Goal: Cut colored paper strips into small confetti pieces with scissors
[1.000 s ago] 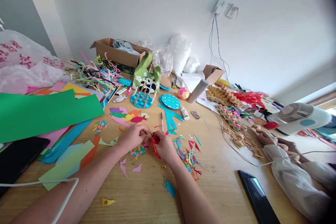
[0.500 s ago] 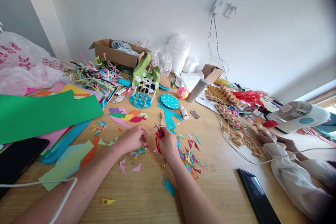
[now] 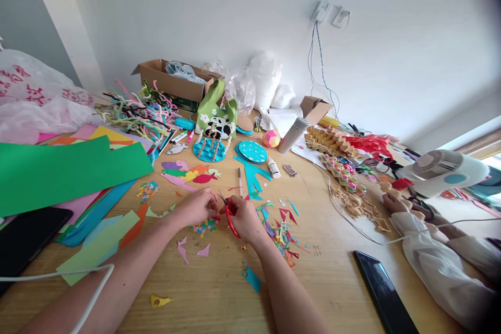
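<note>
My right hand (image 3: 243, 217) is closed on red-handled scissors (image 3: 230, 222), whose blades point up and left toward my other hand. My left hand (image 3: 200, 206) has its fingers pinched together at the blade tips; what they hold is too small to make out. Under and beside it lies a pile of small coloured dots (image 3: 204, 227). Several paper fish (image 3: 204, 178) lie beyond my left hand. Coloured paper scraps (image 3: 284, 235) are heaped right of my right hand, and pink scraps (image 3: 203, 250) lie nearer to me.
Green paper (image 3: 70, 169) covers other sheets at left. A phone (image 3: 383, 289) lies at right, near another person's hands (image 3: 395, 203) and sleeves. A grey bottle (image 3: 293, 135), a glue bottle (image 3: 273, 168), blue discs (image 3: 252, 152) and a green bag (image 3: 216, 117) stand or lie farther back.
My right hand and the scissors have moved left, closer to my left hand, and the blades now tilt more to the left. My left hand has shifted slightly left.
</note>
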A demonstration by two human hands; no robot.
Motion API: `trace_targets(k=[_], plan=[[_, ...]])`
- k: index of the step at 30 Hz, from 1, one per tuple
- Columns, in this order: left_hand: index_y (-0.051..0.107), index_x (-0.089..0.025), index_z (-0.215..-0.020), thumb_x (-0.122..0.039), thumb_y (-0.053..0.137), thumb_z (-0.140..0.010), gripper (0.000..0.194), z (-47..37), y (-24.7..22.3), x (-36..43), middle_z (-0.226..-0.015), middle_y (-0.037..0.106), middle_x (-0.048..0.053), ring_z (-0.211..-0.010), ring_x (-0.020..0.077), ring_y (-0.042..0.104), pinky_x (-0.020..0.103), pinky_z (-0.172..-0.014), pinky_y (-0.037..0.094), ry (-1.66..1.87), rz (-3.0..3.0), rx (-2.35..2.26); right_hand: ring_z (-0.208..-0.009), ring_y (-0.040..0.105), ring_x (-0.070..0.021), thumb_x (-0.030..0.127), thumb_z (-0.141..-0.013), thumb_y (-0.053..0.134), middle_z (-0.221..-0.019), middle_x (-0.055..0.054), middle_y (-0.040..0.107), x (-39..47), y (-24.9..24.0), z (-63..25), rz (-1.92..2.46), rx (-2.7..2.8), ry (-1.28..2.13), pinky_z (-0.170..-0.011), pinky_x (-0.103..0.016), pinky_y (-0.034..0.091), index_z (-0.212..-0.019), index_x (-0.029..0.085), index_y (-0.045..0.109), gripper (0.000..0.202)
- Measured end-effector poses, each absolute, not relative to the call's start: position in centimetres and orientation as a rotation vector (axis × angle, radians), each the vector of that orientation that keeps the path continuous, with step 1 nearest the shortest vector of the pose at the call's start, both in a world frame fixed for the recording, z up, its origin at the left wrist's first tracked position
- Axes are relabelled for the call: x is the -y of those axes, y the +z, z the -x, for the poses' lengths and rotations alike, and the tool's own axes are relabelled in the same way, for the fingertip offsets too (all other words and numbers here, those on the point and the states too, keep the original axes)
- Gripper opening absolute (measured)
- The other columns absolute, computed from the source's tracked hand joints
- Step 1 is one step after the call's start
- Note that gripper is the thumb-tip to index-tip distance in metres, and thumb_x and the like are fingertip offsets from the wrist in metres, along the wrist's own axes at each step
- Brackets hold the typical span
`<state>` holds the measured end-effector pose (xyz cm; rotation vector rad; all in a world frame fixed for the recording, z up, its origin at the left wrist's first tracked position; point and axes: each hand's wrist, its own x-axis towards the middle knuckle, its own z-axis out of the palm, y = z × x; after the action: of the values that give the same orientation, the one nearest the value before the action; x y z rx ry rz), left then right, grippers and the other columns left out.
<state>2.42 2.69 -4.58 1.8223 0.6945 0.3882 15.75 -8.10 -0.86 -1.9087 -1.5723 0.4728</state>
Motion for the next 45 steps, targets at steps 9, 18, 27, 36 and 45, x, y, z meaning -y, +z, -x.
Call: trace_targets(k=[9,18,27,36,45], plan=[[0.060,-0.016,-0.065,-0.032,0.070,-0.059,0.020,-2.3,-3.4,-3.6,-0.062,0.060,0.000,-0.060,0.0152,0.054,0.027,-0.060,0.039,0.440,-1.578,-0.704,-0.057,0.048,-0.0130,0.012,-0.071,0.050,-0.060,0.000,0.053,8.0,-0.9,-16.2,2.061,1.522,0.212,-0.052,-0.021,0.028,-0.067,0.019,0.051,0.008],[0.063,-0.013,-0.063,-0.032,0.080,-0.052,0.028,-2.1,-1.7,-3.2,-0.057,0.053,-0.003,-0.048,0.0053,0.038,0.021,-0.047,0.025,0.542,-1.067,-0.675,-0.067,0.053,-0.0160,0.013,-0.074,0.048,-0.067,-0.003,0.058,8.0,-0.8,-15.8,1.944,1.460,0.275,-0.059,-0.022,0.036,-0.071,0.018,0.053,0.008],[0.064,-0.012,-0.061,-0.026,0.081,-0.052,0.024,-2.8,-1.1,-1.4,-0.059,0.056,-0.001,-0.050,0.0054,0.042,0.021,-0.050,0.031,0.493,-0.939,-0.586,-0.061,0.051,-0.0134,0.028,-0.071,0.062,-0.066,0.001,0.055,7.7,-0.6,-15.1,1.587,1.118,0.684,-0.056,-0.022,0.039,-0.079,0.017,0.053,0.016],[0.062,-0.013,-0.066,-0.035,0.075,-0.061,0.026,-3.0,-1.0,-1.0,-0.057,0.052,-0.003,-0.048,0.0070,0.043,0.022,-0.048,0.032,0.494,-0.986,-0.595,-0.059,0.050,-0.0126,0.027,-0.070,0.060,-0.064,0.002,0.054,7.3,-1.8,-15.5,1.586,1.098,0.684,-0.055,-0.022,0.040,-0.076,0.017,0.051,0.015],[0.063,-0.013,-0.065,-0.029,0.070,-0.059,0.018,-3.2,-1.3,-0.9,-0.054,0.053,-0.003,-0.047,0.0073,0.039,0.022,-0.047,0.026,0.533,-1.232,-0.697,-0.059,0.049,-0.0123,0.024,-0.069,0.056,-0.065,0.002,0.053,7.3,-1.1,-15.6,1.576,1.083,0.666,-0.055,-0.022,0.039,-0.073,0.018,0.048,0.011]])
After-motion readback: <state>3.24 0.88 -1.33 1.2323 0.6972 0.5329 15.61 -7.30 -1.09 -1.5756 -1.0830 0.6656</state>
